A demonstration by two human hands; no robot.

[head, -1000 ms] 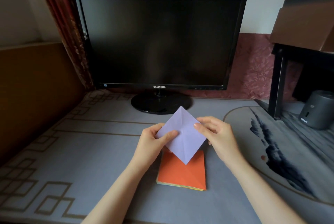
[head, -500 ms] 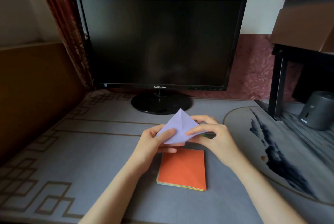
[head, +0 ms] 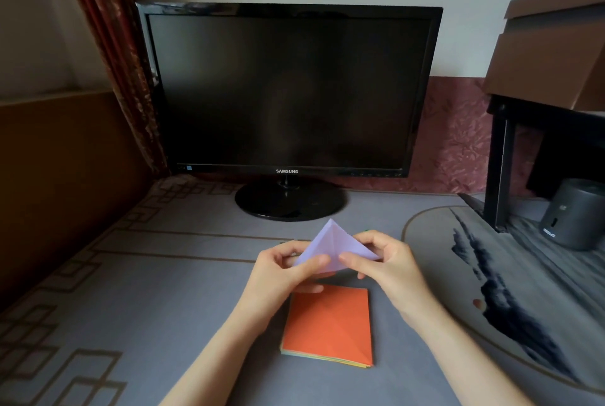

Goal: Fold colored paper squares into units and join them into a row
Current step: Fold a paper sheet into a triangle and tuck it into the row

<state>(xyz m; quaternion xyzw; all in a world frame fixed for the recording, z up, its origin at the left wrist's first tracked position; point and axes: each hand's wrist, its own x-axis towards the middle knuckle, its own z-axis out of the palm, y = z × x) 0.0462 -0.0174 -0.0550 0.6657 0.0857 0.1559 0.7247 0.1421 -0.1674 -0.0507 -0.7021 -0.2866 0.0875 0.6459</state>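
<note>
Now the purple paper (head: 334, 247) is a triangle (was a flat diamond), held just past the orange stack (head: 327, 324). L hand (head: 278, 278) & R hand (head: 389, 268) both pinch it, long edge lying across btwn them.

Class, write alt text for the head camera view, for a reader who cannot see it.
The left hand and right hand pinch a pale purple paper, folded into a triangle, above a stack of colored squares with orange on top, on a grey patterned mat. A dark monitor stands behind.
</note>
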